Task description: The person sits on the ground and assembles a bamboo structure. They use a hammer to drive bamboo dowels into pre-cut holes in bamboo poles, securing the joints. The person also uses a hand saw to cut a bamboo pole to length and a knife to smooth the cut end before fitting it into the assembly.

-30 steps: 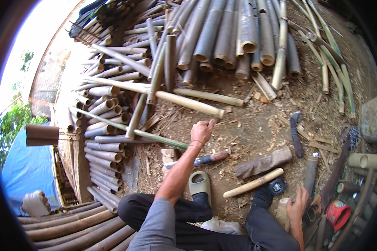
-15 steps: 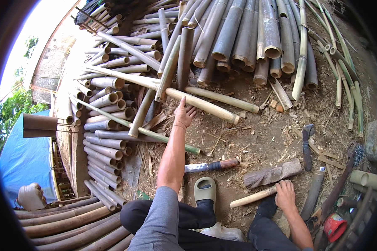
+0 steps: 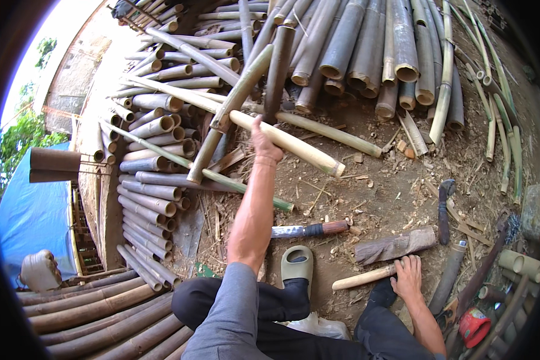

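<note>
My left hand (image 3: 266, 147) reaches forward and grips a pale peeled bamboo pole (image 3: 294, 143) near its cut end; the thumb shows on the near side, and the fingers are hidden behind the pole. The pole lies across an upright bamboo post frame (image 3: 244, 84). Low at the right, my right hand (image 3: 408, 276) closes round the end of a short pale round stick (image 3: 360, 278), beside my foot. Just beyond that hand a rough wood block (image 3: 395, 245) lies on the ground. Between my arms rests a large knife (image 3: 309, 230) with a brown and dark-wrapped handle.
Cut bamboo poles (image 3: 153, 210) are stacked on the left, with more bamboo (image 3: 342, 54) at the back. A second pale pole (image 3: 333, 133) lies behind the held one. At right are a dark-handled curved tool (image 3: 444, 210), a saw (image 3: 462, 300) and a red container (image 3: 474, 327).
My left hand has gone from open fingers beside the pale pole to a grip on it, and the pole's near part has shifted slightly. My right hand stays on the stick.
</note>
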A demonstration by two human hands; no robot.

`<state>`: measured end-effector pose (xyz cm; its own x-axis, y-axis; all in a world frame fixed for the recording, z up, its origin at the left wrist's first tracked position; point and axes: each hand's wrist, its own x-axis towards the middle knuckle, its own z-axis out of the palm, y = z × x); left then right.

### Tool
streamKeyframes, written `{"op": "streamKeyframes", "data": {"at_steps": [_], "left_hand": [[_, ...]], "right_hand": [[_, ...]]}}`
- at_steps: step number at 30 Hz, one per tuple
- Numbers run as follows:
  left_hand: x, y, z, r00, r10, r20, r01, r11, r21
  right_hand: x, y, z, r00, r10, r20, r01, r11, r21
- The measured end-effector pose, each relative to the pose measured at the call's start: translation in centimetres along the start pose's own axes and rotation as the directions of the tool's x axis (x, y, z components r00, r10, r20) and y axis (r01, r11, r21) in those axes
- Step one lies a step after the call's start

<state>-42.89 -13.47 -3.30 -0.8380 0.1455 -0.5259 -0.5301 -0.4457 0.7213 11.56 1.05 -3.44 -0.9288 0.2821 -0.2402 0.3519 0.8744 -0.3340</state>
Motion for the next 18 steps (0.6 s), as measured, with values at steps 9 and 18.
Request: {"op": "streamKeyframes", "data": {"at_steps": [9,18], "left_hand": [[-11.6,-0.7,0.6,0.963,0.168,-0.21,-0.142,0.981,0.134],[-18.1,-3.8,-2.0,0.943,0.303,-0.136,-0.314,0.947,-0.064]], "right_hand": [[0.7,-5.1,-9.6,0.901,0.167,-0.401,0.067,0.859,0.508],[6.5,-13.5,-11.0,0.89,-0.215,-0.402,0.236,0.972,0.003]]}}
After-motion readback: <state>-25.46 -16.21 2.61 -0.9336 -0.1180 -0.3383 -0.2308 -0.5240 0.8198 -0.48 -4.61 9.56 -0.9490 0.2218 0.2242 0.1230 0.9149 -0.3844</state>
